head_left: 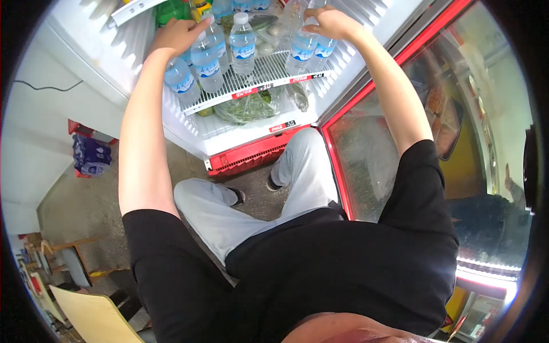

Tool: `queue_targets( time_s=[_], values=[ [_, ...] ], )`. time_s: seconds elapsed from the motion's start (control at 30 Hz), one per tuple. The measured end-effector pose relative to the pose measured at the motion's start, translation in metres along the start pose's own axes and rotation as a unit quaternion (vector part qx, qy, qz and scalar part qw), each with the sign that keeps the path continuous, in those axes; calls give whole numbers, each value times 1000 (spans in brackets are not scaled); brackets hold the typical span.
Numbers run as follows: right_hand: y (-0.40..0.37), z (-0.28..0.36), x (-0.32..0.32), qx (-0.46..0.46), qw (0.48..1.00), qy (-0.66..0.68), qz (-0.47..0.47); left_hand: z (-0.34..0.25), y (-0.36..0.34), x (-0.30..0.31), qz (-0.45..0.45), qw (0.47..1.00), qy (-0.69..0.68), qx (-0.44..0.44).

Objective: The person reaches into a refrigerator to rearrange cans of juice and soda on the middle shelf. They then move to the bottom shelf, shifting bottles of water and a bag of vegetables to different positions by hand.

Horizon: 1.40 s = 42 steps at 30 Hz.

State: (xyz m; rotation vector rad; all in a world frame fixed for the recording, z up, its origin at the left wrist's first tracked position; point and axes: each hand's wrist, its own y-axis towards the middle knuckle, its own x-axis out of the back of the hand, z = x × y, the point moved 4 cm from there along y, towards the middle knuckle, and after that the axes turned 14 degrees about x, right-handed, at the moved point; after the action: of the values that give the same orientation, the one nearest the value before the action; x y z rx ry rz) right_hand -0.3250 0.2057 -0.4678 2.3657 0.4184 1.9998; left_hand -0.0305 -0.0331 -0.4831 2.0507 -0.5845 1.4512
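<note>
- The person leans into the open fridge (366,17), both arms stretched up to the wire shelf (269,71).
- The right hand (331,23) is at the right end of the shelf, fingers curled down and pinching the top of a water bottle (302,50). That bottle stands upright on the shelf against the fridge's right wall.
- A second bottle (324,48) stands just beside it, touching or nearly so.
- The left hand (180,34) lies over the tops of the left bottles (207,63) at the other end of the shelf, fingers bent. Whether it is clasping one or just resting there cannot be told.
- Between the two hands, a lone bottle (242,43) stands upright mid-shelf, touched by neither.
- One level down sits a bag of greens (249,106).
- The red-framed glass door (389,148) hangs open at the person's right.
- Well off to the left, a wrapped pack of bottles (90,155) sits on the floor.
</note>
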Motion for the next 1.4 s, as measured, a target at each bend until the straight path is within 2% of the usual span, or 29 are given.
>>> queue_targets(
  time_s=[0.03, 0.07, 0.13, 0.27, 0.33, 0.47, 0.57, 0.67, 0.77, 0.87, 0.97, 1.07, 1.17, 1.27, 1.4],
  values=[
    [2, -7, -3, 6, 1000, 20, 11, 2, 2, -1, -7, 1000, 3, -7],
    [5, -11, -5, 19, 995, 16, 93, 1, 2, 0, 9, 1000, 1, 1],
    [4, -14, -3, 5, 996, 17, 86, 0, 2, 1, 37, 999, -6, 20],
    [8, -15, 1, 11, 996, 34, 83, 1, 3, 0, 38, 999, 1, 15],
    [11, -16, 2, -2, 994, 45, 95, 5, 7, -5, 14, 1000, 8, 14],
    [15, -13, 6, -31, 984, 73, 159, 0, 1, 0, 45, 999, -1, 12],
    [18, -7, 15, -51, 988, 18, 143, 2, 2, 2, 42, 999, 2, 13],
    [41, -13, 13, -69, 991, 28, 109, 2, 3, -1, 18, 1000, 14, 9],
    [59, -7, 24, -70, 997, 17, 15, -2, -2, 4, 38, 999, 24, 10],
    [68, 21, 40, -75, 997, 6, -8, 2, 1, 1, 21, 1000, 20, 8],
    [98, -15, -13, 12, 999, 53, 0, -2, -9, 9, 8, 1000, 15, 21],
    [92, -34, -54, 38, 997, 61, -24, -3, -7, 9, 6, 1000, 4, 7],
    [75, -13, -35, -105, 956, 275, -23, -5, -7, 10, -7, 1000, -25, -14],
    [77, 0, -22, -122, 967, 220, 53, 0, -8, 10, -1, 999, -43, 5],
    [79, 7, -16, -111, 973, 200, 16, 0, 2, 9, 13, 999, -51, 10]
  ],
)
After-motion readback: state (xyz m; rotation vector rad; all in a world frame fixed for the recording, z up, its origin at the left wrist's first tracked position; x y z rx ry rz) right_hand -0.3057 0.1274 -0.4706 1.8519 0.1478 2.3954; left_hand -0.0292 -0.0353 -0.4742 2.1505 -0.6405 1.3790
